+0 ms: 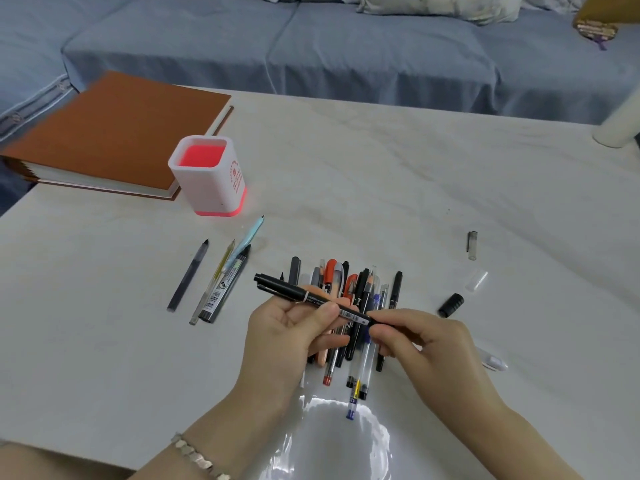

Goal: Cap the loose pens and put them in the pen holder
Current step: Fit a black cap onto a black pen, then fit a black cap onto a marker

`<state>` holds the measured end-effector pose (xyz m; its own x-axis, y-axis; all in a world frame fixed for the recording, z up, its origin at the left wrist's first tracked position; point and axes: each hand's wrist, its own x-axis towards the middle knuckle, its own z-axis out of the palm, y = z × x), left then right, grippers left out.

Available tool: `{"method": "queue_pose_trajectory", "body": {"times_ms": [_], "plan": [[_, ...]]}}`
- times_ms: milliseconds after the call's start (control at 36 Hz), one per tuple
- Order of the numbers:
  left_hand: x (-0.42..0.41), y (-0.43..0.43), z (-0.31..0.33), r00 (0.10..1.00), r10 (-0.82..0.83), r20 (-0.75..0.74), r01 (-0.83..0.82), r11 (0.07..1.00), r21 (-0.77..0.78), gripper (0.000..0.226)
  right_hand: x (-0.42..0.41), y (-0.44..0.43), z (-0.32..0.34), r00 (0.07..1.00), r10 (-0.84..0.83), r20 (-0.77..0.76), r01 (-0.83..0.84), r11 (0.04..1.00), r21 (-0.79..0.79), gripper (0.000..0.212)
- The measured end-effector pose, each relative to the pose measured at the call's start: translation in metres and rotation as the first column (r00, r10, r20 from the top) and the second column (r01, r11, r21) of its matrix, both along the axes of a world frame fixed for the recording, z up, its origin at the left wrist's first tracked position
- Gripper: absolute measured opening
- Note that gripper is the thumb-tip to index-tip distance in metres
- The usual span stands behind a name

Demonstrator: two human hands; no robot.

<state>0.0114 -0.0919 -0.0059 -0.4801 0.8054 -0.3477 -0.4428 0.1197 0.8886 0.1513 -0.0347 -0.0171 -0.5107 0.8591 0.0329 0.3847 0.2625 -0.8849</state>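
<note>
A black marker pen [294, 291] with its cap on the left end is held above a pile of several pens [349, 306] in the middle of the white table. My left hand [287, 337] grips its middle, and my right hand [426, 344] pinches its right end. The white pen holder [211, 181] with a pink inside and base stands upright at the back left, nothing visible inside it. Several pens [221, 282] lie side by side left of the pile. Loose caps lie to the right: a grey clear one [472, 244], a clear one [477, 280], a black one [451, 305].
A thick brown book [114, 136] lies behind and left of the holder. A white object [493, 360] lies near the right hand. A white cylinder [618, 123] stands at the table's far right edge. A blue sofa [346, 46] runs behind the table.
</note>
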Motion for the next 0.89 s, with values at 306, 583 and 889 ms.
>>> {"method": "queue_pose_trajectory", "body": {"times_ms": [306,583,889], "plan": [[-0.013,0.013,-0.015,0.803,-0.33,-0.496,0.226,0.939,-0.258,0.009,-0.01,0.012,-0.007,0.869,0.194,0.455,-0.253,0.965,0.072,0.023],[-0.103,0.003,-0.048,0.064,-0.485,-0.872,-0.258,0.836,-0.484,0.019,0.007,0.029,-0.03,0.912,-0.098,0.398,0.113,0.993,-0.015,0.01],[-0.089,0.006,-0.057,0.078,-0.587,-0.806,-0.212,0.78,-0.588,0.012,-0.006,0.022,-0.044,0.91,-0.014,0.414,0.025,0.999,-0.022,0.049]]}}
